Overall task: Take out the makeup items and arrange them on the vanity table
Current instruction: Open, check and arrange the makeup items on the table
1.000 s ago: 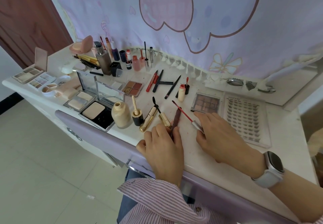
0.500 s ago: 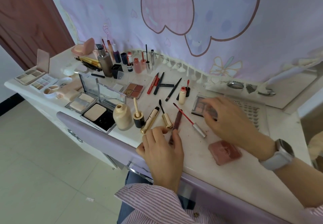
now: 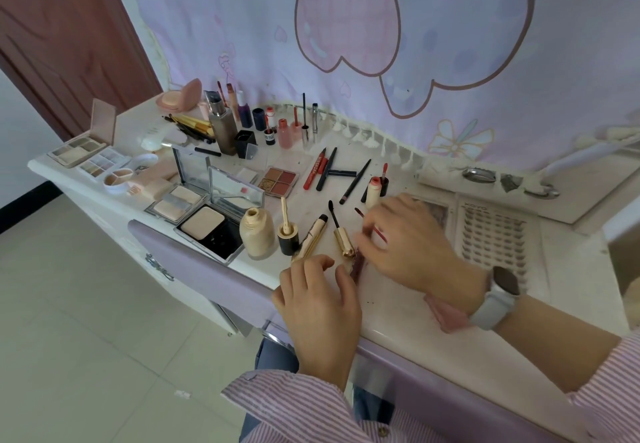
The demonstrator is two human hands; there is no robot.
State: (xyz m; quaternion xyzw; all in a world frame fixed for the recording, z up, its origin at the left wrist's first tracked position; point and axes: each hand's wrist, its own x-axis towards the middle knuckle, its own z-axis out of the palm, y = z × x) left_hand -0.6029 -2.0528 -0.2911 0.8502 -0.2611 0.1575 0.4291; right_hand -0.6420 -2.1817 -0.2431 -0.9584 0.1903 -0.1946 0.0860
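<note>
On the white vanity table (image 3: 398, 290), near its front edge, the left hand (image 3: 318, 307) lies palm down with its fingers loosely curled; its fingertips (image 3: 341, 268) touch the near end of a dark maroon lip gloss tube (image 3: 357, 264) that lies flat on the tabletop. Whether they pinch the tube or only rest on it cannot be told.

The right hand (image 3: 412, 242), a pale-strapped smartwatch (image 3: 498, 295) on its wrist, reaches across from the right and covers the gloss tube's far end. A thin red-stemmed lip gloss wand (image 3: 367, 223) runs under its curled fingers, the dark tip showing just beyond the knuckles; the fingers seem closed round the stem, though the contact itself is hidden.

Just left of the tube lie a gold mascara wand (image 3: 341, 231) with a black brush and a slim gold mascara tube (image 3: 311, 240). Further left stand a black-and-gold cap (image 3: 287, 235) with its applicator pointing up and an open frosted glass foundation bottle (image 3: 257, 231) of beige liquid, rounded at the shoulders. Beside that sits an open black powder compact (image 3: 211, 231) with a mirrored lid. A pink, flat compact (image 3: 446, 314) peeks from under the right wrist, and a clear tray of false lashes (image 3: 493, 235) lies to the right.
</note>
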